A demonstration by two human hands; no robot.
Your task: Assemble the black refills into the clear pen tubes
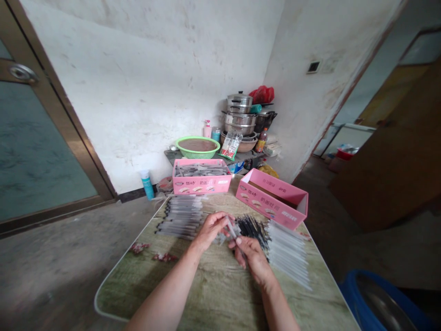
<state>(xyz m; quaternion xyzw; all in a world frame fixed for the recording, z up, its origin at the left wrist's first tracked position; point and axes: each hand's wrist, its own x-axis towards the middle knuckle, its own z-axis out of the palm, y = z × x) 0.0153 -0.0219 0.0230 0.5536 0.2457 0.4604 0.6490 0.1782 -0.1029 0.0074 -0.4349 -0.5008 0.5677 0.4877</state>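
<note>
Over the middle of the table, my left hand [214, 225] pinches the upper end of a clear pen barrel [233, 227]. My right hand [253, 257] has its fingers closed around the lower end. Just beyond the right hand lies a pile of thin black pen refills [254, 231]. Right of that pile, several translucent tubes [289, 253] are spread side by side. To the left of my hands is a stack of pens with dark ends [182, 216]. Some small clear pieces [219, 239] sit partly hidden beside my left hand.
A pink box [202, 185] filled with pens stands at the table's back left. Another pink box [268, 204], with a brown inside, sits at the back right. Behind them are a green basin [198, 154] and stacked pots [240, 117]. A blue tub [358, 280] stands right of the table [144, 285].
</note>
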